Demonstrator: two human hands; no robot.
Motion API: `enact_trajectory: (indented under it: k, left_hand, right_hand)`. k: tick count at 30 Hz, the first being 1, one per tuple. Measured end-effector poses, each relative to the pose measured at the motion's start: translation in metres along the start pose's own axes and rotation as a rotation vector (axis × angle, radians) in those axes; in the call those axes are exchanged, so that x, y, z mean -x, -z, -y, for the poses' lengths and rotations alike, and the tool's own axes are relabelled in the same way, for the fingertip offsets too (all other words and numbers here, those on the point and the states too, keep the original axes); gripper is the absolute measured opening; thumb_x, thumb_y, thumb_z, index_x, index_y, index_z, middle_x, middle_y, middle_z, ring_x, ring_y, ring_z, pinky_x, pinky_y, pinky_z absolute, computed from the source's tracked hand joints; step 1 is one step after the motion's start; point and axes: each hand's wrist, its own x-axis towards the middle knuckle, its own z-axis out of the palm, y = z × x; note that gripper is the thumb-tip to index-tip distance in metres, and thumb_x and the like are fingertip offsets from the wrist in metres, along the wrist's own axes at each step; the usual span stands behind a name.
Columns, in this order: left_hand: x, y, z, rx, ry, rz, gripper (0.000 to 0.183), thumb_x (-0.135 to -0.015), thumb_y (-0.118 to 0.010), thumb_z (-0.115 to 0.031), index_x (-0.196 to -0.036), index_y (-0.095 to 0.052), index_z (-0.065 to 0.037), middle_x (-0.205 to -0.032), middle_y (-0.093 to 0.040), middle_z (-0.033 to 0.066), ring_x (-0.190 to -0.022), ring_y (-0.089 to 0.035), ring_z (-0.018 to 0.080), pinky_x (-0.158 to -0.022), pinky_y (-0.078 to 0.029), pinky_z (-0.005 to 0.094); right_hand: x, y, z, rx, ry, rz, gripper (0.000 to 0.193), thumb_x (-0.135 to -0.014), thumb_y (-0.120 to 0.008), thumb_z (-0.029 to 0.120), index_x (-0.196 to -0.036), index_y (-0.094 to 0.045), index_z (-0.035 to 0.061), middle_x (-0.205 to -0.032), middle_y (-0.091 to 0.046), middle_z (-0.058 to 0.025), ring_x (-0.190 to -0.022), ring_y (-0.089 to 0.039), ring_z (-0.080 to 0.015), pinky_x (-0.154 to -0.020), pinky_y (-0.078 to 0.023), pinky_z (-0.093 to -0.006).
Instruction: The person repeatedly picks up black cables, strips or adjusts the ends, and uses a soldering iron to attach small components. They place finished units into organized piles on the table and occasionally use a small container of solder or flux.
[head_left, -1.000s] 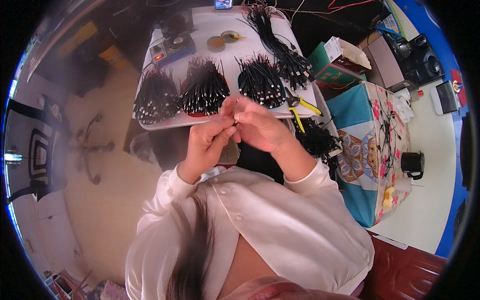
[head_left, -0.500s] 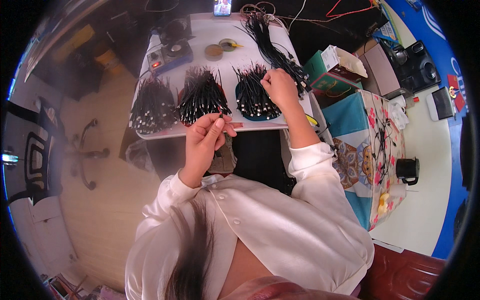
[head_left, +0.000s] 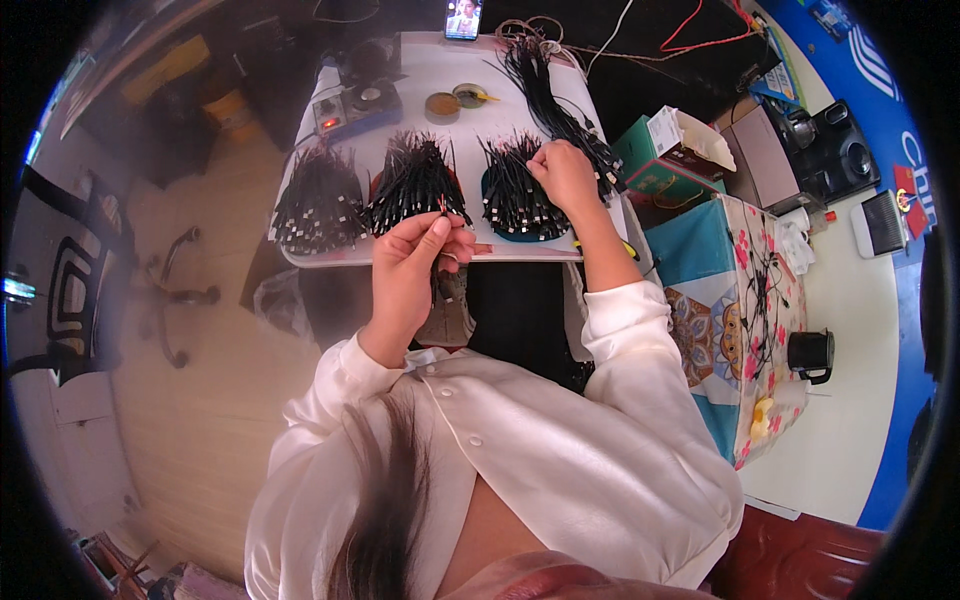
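Before the white rectangular table (head_left: 425, 65), the left hand (head_left: 412, 248) pinches a black, red-tipped cable (head_left: 443, 211), presumably to leave the tip exposed; the right hand (head_left: 566, 176), grip unclear, is at the table's fanned black cables (head_left: 516, 198).

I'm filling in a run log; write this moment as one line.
left hand: pinches black cable | right hand: at front-right cable pile, contact unclear | table: other cable piles, phone at far edge

Left hand (head_left: 412, 252) pinching a black cable (head_left: 444, 211), red wire end up, by the white table's (head_left: 425, 65) front edge. Right hand (head_left: 563, 175) curled at the right cable pile (head_left: 518, 200); grip hidden. Middle pile (head_left: 410, 190), left pile (head_left: 318, 205) alongside. Phone (head_left: 463, 18) at far edge.
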Motion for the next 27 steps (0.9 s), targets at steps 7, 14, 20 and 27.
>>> enact_trajectory:
  k: [7, 14, 20, 27]
  left_hand:
    - [-0.01, -0.013, -0.011, 0.143, -0.063, -0.09, 0.019, -0.095, -0.055, -0.013, -0.103, -0.064, 0.003, -0.098, -0.068, 0.0132, -0.085, -0.067, 0.018, -0.075, -0.057, 0.0298]
    - [-0.01, -0.032, -0.014, 0.124, -0.231, 0.001, 0.019, -0.095, -0.055, -0.008, -0.108, -0.064, 0.003, -0.101, -0.068, 0.0144, -0.092, -0.067, 0.0222, -0.077, -0.056, 0.0314]
    - [0.005, -0.026, -0.02, -0.036, -0.273, -0.014, 0.015, -0.094, -0.055, -0.007, -0.099, -0.063, 0.005, -0.08, -0.066, 0.0073, -0.07, -0.06, 0.0099, -0.063, -0.05, 0.02]
    - [0.015, -0.023, -0.022, -0.001, -0.217, 0.089, 0.016, -0.094, -0.055, -0.006, -0.104, -0.064, 0.002, -0.077, -0.062, 0.0046, -0.057, -0.043, 0.0049, -0.049, -0.029, 0.0174]
  right_hand:
    - [0.022, 0.04, 0.058, -0.422, 0.176, -0.382, 0.01, -0.079, -0.069, 0.008, -0.08, -0.061, 0.0015, -0.073, -0.057, -0.0045, -0.062, -0.055, -0.0127, -0.059, -0.045, -0.0252]
    - [0.097, 0.044, 0.143, -0.692, 0.079, -0.287, 0.012, -0.076, -0.07, -0.001, -0.081, -0.06, 0.001, -0.076, -0.057, -0.005, -0.065, -0.054, -0.0115, -0.059, -0.044, -0.024]
    - [0.093, 0.067, 0.129, -0.847, 0.161, -0.166, 0.01, -0.08, -0.07, 0.005, -0.081, -0.061, 0.0007, -0.078, -0.057, -0.0036, -0.064, -0.054, -0.0096, -0.057, -0.044, -0.0228]
    - [0.073, 0.075, 0.128, -1.237, 0.025, 0.152, 0.01, -0.087, -0.066, 0.006, -0.094, -0.063, -0.0006, -0.085, -0.063, -0.0026, -0.078, -0.059, -0.0072, -0.071, -0.046, -0.0206]
